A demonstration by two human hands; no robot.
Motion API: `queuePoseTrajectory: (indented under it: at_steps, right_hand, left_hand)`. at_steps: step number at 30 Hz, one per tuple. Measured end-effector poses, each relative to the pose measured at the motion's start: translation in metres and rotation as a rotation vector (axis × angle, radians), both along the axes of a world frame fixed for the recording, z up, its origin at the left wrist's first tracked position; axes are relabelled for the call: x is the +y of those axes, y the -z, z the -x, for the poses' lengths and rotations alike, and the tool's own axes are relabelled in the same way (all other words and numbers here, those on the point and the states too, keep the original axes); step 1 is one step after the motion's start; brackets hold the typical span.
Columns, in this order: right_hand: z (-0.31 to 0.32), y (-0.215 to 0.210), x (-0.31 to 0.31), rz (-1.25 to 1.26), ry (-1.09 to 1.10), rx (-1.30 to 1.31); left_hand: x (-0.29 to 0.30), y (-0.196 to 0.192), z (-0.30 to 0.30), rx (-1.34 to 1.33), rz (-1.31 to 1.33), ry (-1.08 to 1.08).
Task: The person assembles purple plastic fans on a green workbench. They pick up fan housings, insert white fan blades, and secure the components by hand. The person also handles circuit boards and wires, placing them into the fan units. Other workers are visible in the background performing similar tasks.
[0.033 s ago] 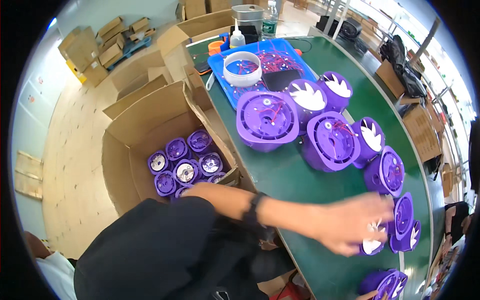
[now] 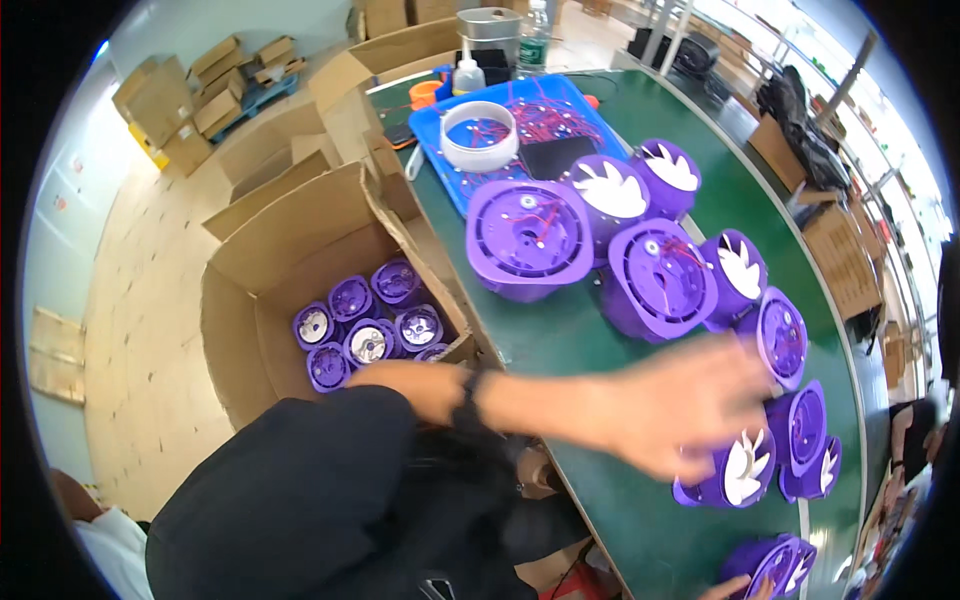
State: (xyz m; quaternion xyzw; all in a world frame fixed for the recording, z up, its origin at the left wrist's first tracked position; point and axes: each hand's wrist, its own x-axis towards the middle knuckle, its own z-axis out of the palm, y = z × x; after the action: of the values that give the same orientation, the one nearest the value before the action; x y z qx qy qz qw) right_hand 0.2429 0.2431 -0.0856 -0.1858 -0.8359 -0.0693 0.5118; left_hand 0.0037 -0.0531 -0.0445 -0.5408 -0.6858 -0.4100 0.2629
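Observation:
My left hand (image 2: 690, 410), blurred by motion, hovers palm down over the right part of the table, fingers apart and apparently holding nothing. Just below it sits a purple housing with a white fan (image 2: 745, 467), partly covered by the hand. An open-faced purple housing (image 2: 803, 428) stands to its right, and another purple housing (image 2: 782, 340) lies past the fingertips. At the lower right edge, fingers of my right hand (image 2: 740, 587) close against a purple housing (image 2: 758, 562); most of that hand is out of view.
Several purple housings (image 2: 530, 235) stand along the green table (image 2: 560, 370). A blue tray (image 2: 425, 130) holds red wires, a white ring (image 2: 478, 150) and a dark flat object. Left of the table, a cardboard box (image 2: 285, 240) contains more housings. A co-worker (image 2: 908, 440) is at far right.
My left hand has shifted slightly up and left, uncovering more of the white-fan housing beneath it. My right fingers stay at the lower housing. The view has shifted slightly.

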Motion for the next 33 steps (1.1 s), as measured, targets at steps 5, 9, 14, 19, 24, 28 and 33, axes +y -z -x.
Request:
queuePoseTrajectory:
  at_steps: [5,9,14,19,24,28,33]
  right_hand:
    - [0.029,0.012,-0.084,0.351,-0.441,-0.439]
    - [0.068,0.009,-0.115,0.300,-0.583,-0.407]
    - [0.108,-0.005,-0.107,0.225,-0.286,-0.349]
    - [0.086,0.011,-0.095,0.392,-0.327,-0.245]
    - [0.059,0.017,-0.080,0.731,-0.426,-0.090]
    - [0.047,0.007,-0.056,0.785,-0.423,0.012]
    - [0.043,0.004,-0.032,1.017,-0.512,0.174]
  left_hand:
    - [-0.195,-0.017,0.055,-0.214,0.523,-0.729]
    - [-0.220,-0.013,0.039,-0.313,0.811,-0.574]
    - [-0.205,-0.011,-0.006,-0.253,0.773,-0.365]
    - [-0.172,0.001,-0.049,-0.091,0.689,-0.056]
    - [-0.118,0.015,-0.040,-0.626,0.160,0.129]
    - [-0.060,0.031,-0.008,-1.620,-0.247,0.180]
    - [0.010,0.046,0.023,-1.974,-0.503,0.301]
